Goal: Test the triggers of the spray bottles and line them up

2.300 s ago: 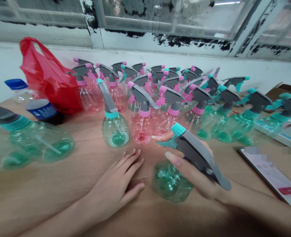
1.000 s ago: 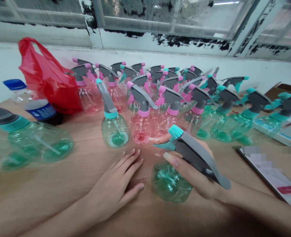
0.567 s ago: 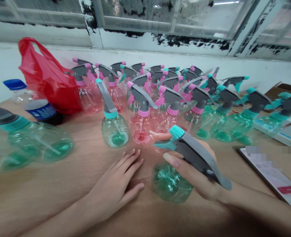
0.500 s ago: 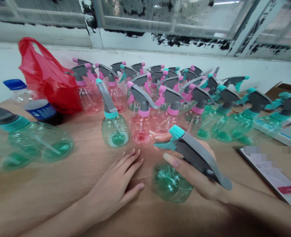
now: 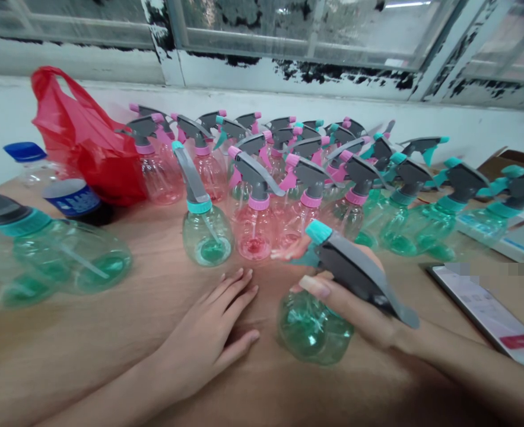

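Observation:
My right hand (image 5: pixel 355 302) is closed round the neck of a green spray bottle (image 5: pixel 317 329) with a grey and turquoise trigger head, its nozzle pointing up and to the left. The trigger is partly hidden by my fingers. My left hand (image 5: pixel 221 320) lies flat on the wooden table (image 5: pixel 155 320), fingers stretched out and holding nothing. Just beyond my left fingertips stands another green spray bottle (image 5: pixel 207 234), upright, and beside it a pink spray bottle (image 5: pixel 255 228). A green spray bottle (image 5: pixel 79 255) is at the left, near a second one cut off by the frame edge.
Behind stand several rows of pink and green spray bottles (image 5: pixel 310 178). A red plastic bag (image 5: pixel 97 148) and a blue-capped drink bottle (image 5: pixel 72 198) are at the back left. On the right lie a phone (image 5: pixel 479 314) and, farther back, an open cardboard box (image 5: pixel 511 163).
The held spray bottle has shifted slightly right, its head tipping up a little. My right fingers now cover more of its trigger. My left hand has stayed in place.

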Demonstrator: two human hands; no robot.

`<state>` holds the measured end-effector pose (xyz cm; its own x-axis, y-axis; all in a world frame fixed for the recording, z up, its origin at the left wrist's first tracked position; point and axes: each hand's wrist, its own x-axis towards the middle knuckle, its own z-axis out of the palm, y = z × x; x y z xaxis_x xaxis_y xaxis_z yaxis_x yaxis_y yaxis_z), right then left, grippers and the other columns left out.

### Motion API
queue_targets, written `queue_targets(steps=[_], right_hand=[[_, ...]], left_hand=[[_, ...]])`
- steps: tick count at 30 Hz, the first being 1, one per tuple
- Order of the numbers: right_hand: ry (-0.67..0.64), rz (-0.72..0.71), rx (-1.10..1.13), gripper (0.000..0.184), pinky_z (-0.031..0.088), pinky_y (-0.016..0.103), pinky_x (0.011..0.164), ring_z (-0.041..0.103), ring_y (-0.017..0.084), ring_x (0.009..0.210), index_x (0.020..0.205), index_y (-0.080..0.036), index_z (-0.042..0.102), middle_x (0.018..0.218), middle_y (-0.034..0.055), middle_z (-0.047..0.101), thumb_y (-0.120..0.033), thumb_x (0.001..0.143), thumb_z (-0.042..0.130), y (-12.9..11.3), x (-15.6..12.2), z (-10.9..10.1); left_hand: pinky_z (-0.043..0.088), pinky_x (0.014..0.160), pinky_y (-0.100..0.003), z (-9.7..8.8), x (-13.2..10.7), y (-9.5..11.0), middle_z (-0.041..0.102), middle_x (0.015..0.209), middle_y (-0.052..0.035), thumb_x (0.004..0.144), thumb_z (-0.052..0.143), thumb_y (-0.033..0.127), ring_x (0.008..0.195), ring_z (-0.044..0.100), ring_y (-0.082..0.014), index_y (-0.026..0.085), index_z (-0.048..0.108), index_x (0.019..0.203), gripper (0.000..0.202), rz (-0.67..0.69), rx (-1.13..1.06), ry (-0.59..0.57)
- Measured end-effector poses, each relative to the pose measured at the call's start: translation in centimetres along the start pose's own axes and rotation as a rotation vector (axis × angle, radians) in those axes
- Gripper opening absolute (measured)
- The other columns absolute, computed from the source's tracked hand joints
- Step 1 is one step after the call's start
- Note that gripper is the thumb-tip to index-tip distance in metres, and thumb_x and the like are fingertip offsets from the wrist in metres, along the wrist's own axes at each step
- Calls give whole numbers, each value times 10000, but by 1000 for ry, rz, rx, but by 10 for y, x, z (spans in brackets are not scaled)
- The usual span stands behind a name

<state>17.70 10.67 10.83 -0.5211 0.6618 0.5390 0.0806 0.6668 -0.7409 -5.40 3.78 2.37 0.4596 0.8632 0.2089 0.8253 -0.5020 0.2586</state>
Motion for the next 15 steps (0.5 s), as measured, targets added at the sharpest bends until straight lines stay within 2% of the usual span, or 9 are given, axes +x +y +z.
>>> queue_targets(steps=[3,6,15], right_hand=[[37,11,-13,138,509,253,481,581,120,470,990,-249,582,640,-40,612,-244,852,578,2,-1,4],[51,-20,13,211,538,238,535,616,112,524,1054,-244,570,712,-31,627,-229,845,581,1,-2,6],[50,-20,34,187,543,203,580,618,72,553,996,-227,577,854,-16,673,-169,818,590,-2,0,8]], left_hand=[[332,1109,-525,-1,1,0,359,1533,-124,985,502,405,1393,349,-297,209,325,1467,550,-3,2,-15],[339,1104,-526,-1,1,0,358,1534,-123,989,496,397,1396,343,-292,207,292,1481,565,8,-8,-23],[340,1101,-531,-1,1,0,371,1525,-135,982,506,392,1393,347,-303,184,328,1463,554,7,-3,-20]])
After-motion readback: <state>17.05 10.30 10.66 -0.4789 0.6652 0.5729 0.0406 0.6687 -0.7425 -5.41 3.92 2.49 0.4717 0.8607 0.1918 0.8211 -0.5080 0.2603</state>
